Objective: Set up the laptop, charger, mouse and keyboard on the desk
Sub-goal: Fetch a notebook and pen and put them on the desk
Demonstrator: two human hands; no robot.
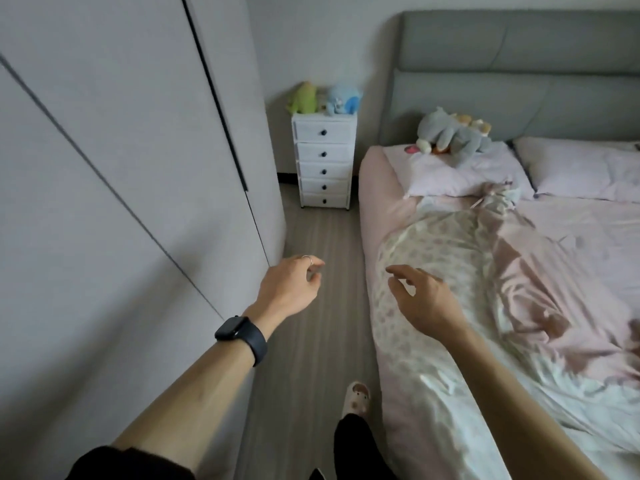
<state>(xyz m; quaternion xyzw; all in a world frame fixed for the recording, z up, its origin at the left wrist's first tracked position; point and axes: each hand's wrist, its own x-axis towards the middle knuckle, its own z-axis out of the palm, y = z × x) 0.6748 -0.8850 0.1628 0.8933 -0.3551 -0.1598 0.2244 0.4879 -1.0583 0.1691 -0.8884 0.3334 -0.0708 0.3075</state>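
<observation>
No laptop, charger, mouse, keyboard or desk shows in the head view. My left hand (289, 287) is stretched out over the wooden floor, fingers loosely curled and holding nothing, with a ring on one finger and a black watch on the wrist. My right hand (420, 296) reaches forward above the left edge of the bed, fingers relaxed and spread, holding nothing.
A grey wardrobe (121, 168) fills the left side. A bed (554, 271) with pink sheets, pillows and plush toys lies on the right. A white drawer tower (324, 161) with plush toys on top stands at the far end of the narrow floor aisle (311, 323).
</observation>
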